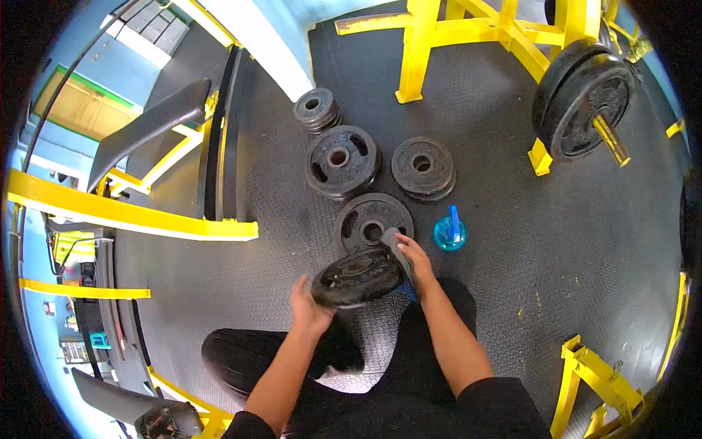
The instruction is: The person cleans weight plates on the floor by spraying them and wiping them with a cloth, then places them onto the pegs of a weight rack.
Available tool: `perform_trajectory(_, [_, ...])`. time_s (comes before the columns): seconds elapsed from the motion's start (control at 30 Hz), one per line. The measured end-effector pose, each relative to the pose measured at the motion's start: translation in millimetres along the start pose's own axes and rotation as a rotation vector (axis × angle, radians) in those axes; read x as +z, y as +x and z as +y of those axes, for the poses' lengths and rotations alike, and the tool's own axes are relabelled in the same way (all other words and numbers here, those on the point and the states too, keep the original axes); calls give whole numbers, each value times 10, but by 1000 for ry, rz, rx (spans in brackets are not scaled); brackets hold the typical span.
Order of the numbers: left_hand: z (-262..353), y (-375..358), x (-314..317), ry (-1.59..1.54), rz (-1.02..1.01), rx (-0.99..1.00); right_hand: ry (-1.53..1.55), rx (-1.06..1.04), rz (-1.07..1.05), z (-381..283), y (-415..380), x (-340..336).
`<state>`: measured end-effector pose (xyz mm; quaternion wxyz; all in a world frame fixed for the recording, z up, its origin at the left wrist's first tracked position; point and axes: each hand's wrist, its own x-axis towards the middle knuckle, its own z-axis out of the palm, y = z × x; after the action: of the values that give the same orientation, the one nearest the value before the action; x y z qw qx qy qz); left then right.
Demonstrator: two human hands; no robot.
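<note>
A black weight plate is held tilted in front of my knees. My left hand grips its left edge, thumb up and the other fingers partly hidden beneath it. At the plate's right edge, my right hand is closed on a grey cloth, which lies against the rim. Just beyond, another plate lies flat on the floor, partly covered by the held one. Stacks of plates stand farther off: a large stack, a medium stack and a small stack.
A blue bottle stands right of the plates on the black rubber floor. Yellow rack frames rise at the back, with loaded plates at right. A yellow beam and padded bench are at left.
</note>
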<state>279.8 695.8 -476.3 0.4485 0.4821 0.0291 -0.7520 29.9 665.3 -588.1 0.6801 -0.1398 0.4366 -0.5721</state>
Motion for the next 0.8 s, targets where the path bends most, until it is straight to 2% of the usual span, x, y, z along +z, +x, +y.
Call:
perform_trajectory(0.03, [-92,35,49,105,90,20,-74,66,12,-62,-29,24])
perform_trajectory(0.07, [-182,93,10,96,99,20,-149,131,28,-126,-62,34])
perform_trajectory(0.1, [-293,167,-104,125,189,-61,-135,267,121,-198,-125,90])
perform_trajectory(0.13, [-397,233,-217,150,275,-141,-146,282,118,-159,-134,41])
perform_trajectory(0.2, [-564,318,-371,127,339,-90,-316,466,2,-86,-47,-81])
perform_trajectory(0.23, [-626,333,-412,235,398,-32,-446,424,74,54,-55,-98])
perform_trajectory(0.27, [-655,356,-459,345,456,26,-439,431,79,171,-58,-139])
perform_trajectory(0.33, [-655,454,-627,379,477,26,-932,265,66,244,-91,-125])
perform_trajectory(0.37, [-667,548,-791,429,503,40,-1080,164,108,255,-161,-88])
perform_trajectory(0.4, [-686,618,-894,474,527,56,-1089,172,104,181,-176,-37])
perform_trajectory(0.47, [-596,517,-709,422,478,47,-1171,278,55,104,-210,61])
perform_trajectory(0.53, [-535,545,-583,452,515,78,-1186,248,53,90,-203,80])
perform_trajectory(0.6, [-455,599,-395,516,480,114,-1195,111,110,74,-152,31])
perform_trajectory(0.67, [-400,742,-338,564,456,141,-1160,73,139,9,-37,-41])
perform_trajectory(0.73, [-317,1010,-294,704,293,211,-1135,17,160,-30,22,-110])
perform_trajectory(0.77, [-313,1100,-179,684,361,302,-1154,-18,223,-25,76,-138])
perform_trajectory(0.8, [-309,1187,-126,679,349,313,-1169,-53,287,-33,130,-153])
